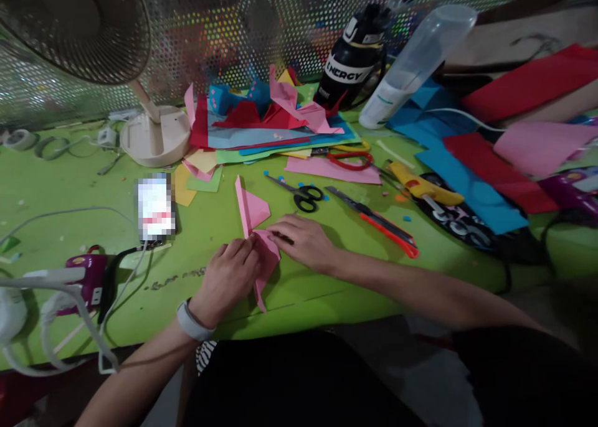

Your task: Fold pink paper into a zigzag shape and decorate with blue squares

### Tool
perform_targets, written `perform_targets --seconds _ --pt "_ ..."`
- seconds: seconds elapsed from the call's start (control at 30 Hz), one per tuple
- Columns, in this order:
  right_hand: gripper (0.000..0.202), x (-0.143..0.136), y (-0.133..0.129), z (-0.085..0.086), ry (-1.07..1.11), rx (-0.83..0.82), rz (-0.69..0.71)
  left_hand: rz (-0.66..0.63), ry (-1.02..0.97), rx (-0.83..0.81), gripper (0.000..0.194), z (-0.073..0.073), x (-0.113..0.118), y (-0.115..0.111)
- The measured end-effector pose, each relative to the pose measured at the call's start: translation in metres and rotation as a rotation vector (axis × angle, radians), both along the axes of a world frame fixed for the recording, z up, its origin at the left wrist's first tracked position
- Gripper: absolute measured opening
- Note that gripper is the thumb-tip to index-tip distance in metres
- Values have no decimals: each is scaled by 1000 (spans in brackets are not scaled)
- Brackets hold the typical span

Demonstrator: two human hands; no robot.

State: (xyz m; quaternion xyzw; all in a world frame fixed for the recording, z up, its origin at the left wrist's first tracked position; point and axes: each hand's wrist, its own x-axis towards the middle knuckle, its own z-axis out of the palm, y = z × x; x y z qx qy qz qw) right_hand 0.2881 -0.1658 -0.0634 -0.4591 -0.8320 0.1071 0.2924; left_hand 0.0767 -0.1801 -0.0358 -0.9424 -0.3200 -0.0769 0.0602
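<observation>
A folded piece of pink paper (pixel 255 209) lies on the green table in front of me, with a narrow folded strip along its left side. My left hand (pixel 233 264) is closed on its left edge, fingers curled over the middle of the fold. On the other side, my right hand (pixel 303 240) presses its fingertips on the paper's right part; the thumb is partly hidden. Just beyond my right hand are small black scissors (pixel 306 198). A red utility knife (pixel 374 221) lies to their right, its blade pointing toward the back left.
A fan (pixel 156 137) stands at the back left, near a phone (pixel 156 208) and a purple power strip (pixel 84 281) with cables. Folded papers (pixel 280 119) pile up behind, beside a black bottle (pixel 350 66). A yellow glue gun (pixel 423 184) lies at right.
</observation>
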Motion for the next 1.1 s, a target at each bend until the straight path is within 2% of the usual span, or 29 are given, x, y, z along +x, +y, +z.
perform_targets --seconds 0.07,0.13,0.23,0.37,0.5,0.67,0.83,1.1 --pt "18 -1 1 -2 53 -70 -32 -4 2 -7 18 0 0 0" --pt "17 -1 1 -4 73 -69 -30 -1 -4 -1 19 0 0 0" --pt "19 0 -2 -6 24 69 25 12 -16 11 18 1 1 0" --pt "24 1 -5 -4 -178 279 81 19 -8 -3 20 2 2 0" --pt "24 4 -5 3 -307 377 149 28 -18 -18 19 2 1 0" --pt "24 5 -6 7 -387 386 168 33 -27 -32 23 1 2 0" --pt "18 3 -6 4 -346 418 172 25 -47 -15 22 0 1 0" --pt "19 6 -5 2 -276 337 177 19 -31 -30 21 2 1 2"
